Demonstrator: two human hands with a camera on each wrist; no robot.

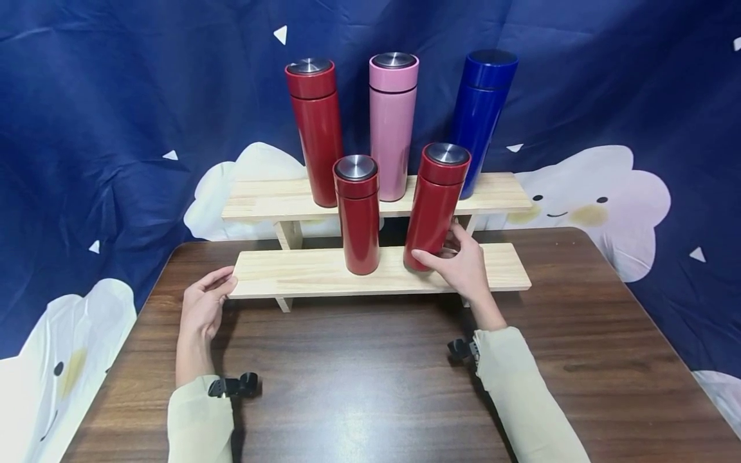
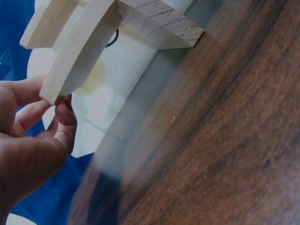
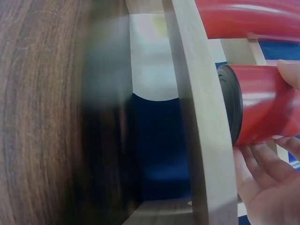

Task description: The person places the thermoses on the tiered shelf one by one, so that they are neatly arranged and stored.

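Observation:
My right hand grips a red thermos flask low on its body, thumb in front and fingers behind. The flask's dark base stands at the lower shelf's front part in the right wrist view. Left of it, a second red flask stands upright on the same lower shelf. At that shelf's left end, my left hand pinches the board's corner between thumb and fingers. On the upper shelf stand a red flask, a pink flask and a blue flask.
The two-step wooden stand rests near the back of a brown wood-grain table. Wooden supports hold up the boards. Behind it hangs a dark blue curtain with white clouds. Small black cameras sit at both wrists.

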